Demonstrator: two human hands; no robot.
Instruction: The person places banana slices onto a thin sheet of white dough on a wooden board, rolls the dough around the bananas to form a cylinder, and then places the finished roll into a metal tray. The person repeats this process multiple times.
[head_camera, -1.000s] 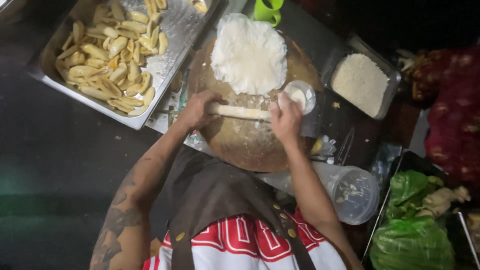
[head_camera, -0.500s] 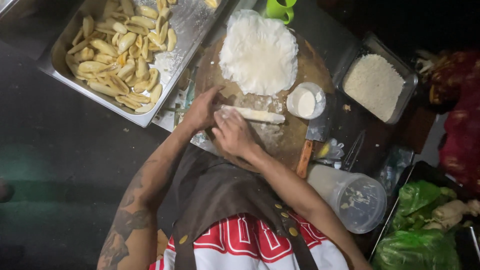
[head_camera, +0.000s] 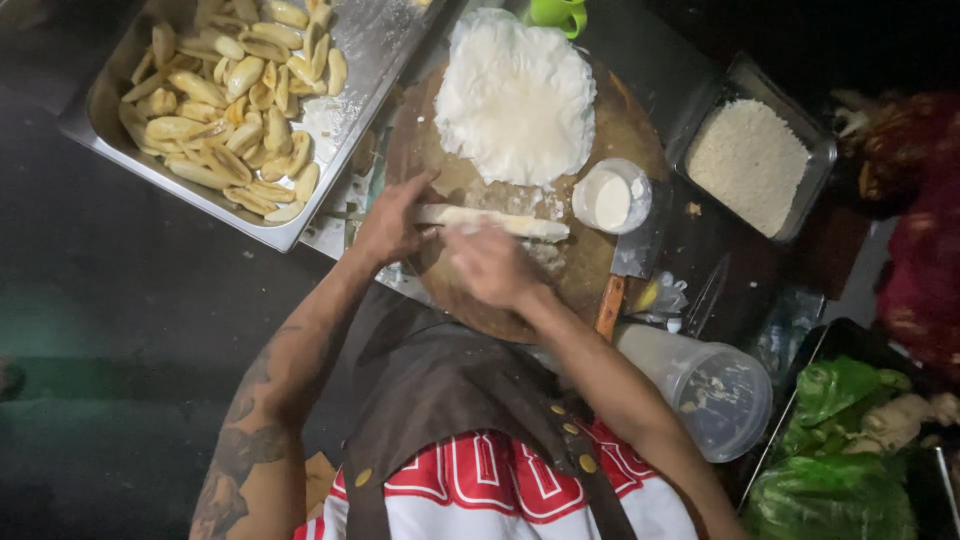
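From the head camera, looking straight down, the left hand (head_camera: 390, 225) lay at the left end of a long pale roll (head_camera: 495, 222) on a round wooden board (head_camera: 600, 130), its fingers curled over that end and pressing it to the wood. The right hand (head_camera: 490, 265) sat just below the middle of the roll, palm down with the fingers loosely spread; it was blurred, so whether it gripped the roll or only rested against it I cannot tell. The roll stretched across the board from left to right, just below a loose stack of white wrapper sheets (head_camera: 517, 95) that covered the board's far half.

A small round tub of white paste (head_camera: 611, 197) stood on the board's right side, close to the right end of the roll. A cleaver (head_camera: 630, 265) with a wooden handle lay at the board's right edge, blade pointing away from the person. Left of the board, a steel tray (head_camera: 370, 50) held a heap of peeled banana pieces (head_camera: 225, 100). To the right, well apart from the hands, sat a rectangular container of pale crumbs (head_camera: 748, 165). Nearer the person stood a clear plastic cup (head_camera: 715, 390), and green plastic bags (head_camera: 835, 470) filled the lower right corner. The person wore a brown apron (head_camera: 440, 400).
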